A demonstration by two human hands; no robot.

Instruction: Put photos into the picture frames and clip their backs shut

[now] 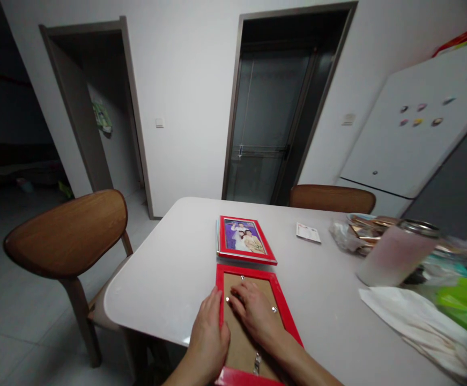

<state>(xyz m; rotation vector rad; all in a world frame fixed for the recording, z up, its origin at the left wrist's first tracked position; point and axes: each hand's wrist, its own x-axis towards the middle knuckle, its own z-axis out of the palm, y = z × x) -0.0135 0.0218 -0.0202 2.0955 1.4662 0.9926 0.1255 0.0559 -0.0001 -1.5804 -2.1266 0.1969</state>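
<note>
A red picture frame (287,316) lies face down on the table, its brown backing board (235,343) showing. Small metal clips (274,309) sit around the board's edge, and a metal hanger (257,363) is near the bottom. My left hand (209,332) grips the frame's left side, thumb on the board and fingers along the outer edge. Over the board is my right hand (253,311), fingers bent and thumb a little apart, close to the left clip (227,299). Just beyond lies a second red frame (266,241), face up with a photo of people, on top of other flat pieces.
On the white table (156,279) there is a small printed card (308,232). To the right stand a pink-white tumbler (398,254), a white cloth (430,316), a green packet (464,300) and plastic bags. Wooden chairs (72,230) stand left and behind.
</note>
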